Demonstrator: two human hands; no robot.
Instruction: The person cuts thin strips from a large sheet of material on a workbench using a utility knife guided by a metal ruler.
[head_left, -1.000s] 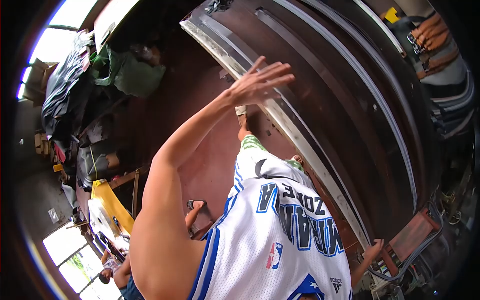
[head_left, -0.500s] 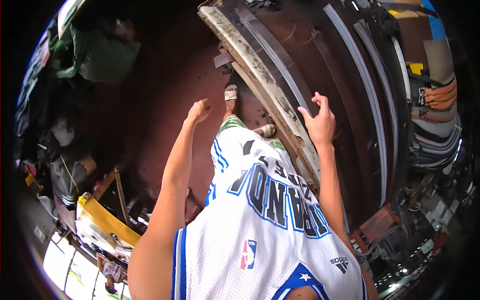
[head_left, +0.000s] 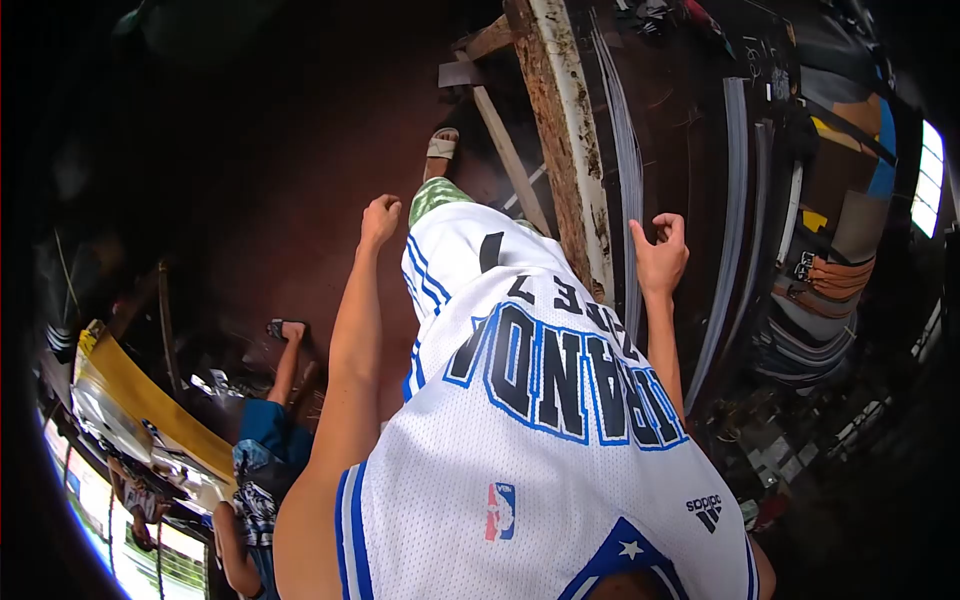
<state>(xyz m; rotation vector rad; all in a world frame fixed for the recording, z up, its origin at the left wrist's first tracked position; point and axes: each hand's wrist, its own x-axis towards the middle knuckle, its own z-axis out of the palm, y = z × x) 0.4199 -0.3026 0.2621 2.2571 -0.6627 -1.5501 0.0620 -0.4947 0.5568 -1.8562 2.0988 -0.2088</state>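
Note:
My left hand (head_left: 379, 219) hangs over the dark reddish floor (head_left: 270, 210), its fingers curled in, with nothing seen in it. My right hand (head_left: 661, 257) is held above the dark worktop, thumb and fingers apart and bent, holding nothing. Closest to it lies a bundle of long grey strips (head_left: 622, 130) running along the worktop. The worn, pale wooden edge (head_left: 575, 120) of that worktop passes between my legs' side and the right hand.
More grey strips (head_left: 733, 180) lie further right, beside stacked folded material (head_left: 815, 330). Under the worktop edge, a wooden brace (head_left: 512, 155) slants down. At lower left are a yellow-edged table (head_left: 165, 415) and a person in blue shorts (head_left: 265, 440); another person (head_left: 140, 500) is behind.
My view has turned and moved along the worktop, whose edge now stands more upright. A person in blue shorts has come into view at lower left. Both hands remain without any visible object.

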